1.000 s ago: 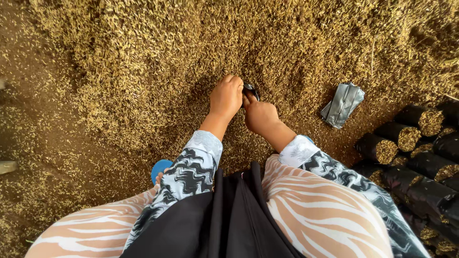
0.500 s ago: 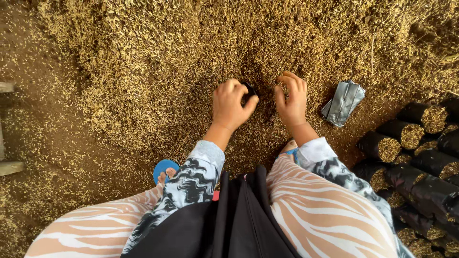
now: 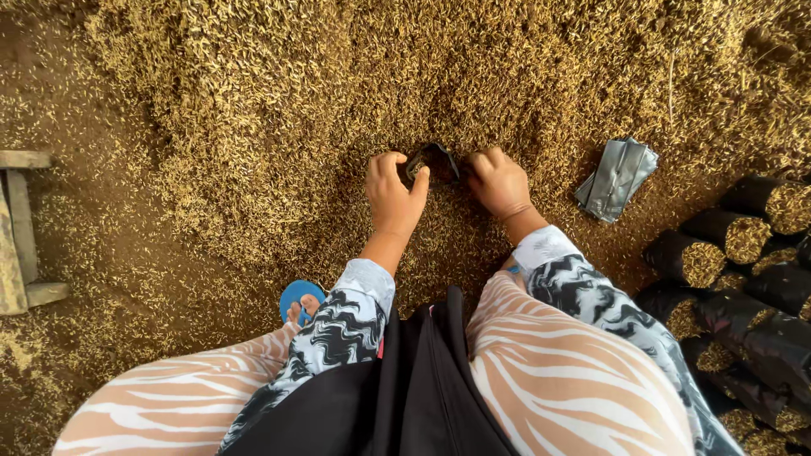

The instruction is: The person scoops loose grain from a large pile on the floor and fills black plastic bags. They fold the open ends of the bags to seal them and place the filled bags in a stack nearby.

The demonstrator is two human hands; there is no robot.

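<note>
A big heap of golden rice husks (image 3: 279, 110) covers the ground in front of me. A small black plastic bag (image 3: 432, 159) sits pressed into the husks, its mouth held between both hands. My left hand (image 3: 394, 194) grips the bag's left edge with thumb and fingers. On the bag's right edge rests my right hand (image 3: 498, 181), fingers curled and knuckles up. Most of the bag is hidden by the hands and the husks.
A flat stack of empty grey-black bags (image 3: 617, 177) lies on the husks to the right. Several filled black bags (image 3: 743, 245) lie stacked at the far right. A wooden stool (image 3: 19, 236) is at the left edge. My blue sandal (image 3: 297, 297) shows below.
The hands were spread open on the husks half a second ago; now they have come together and closed on the black bag's mouth.
</note>
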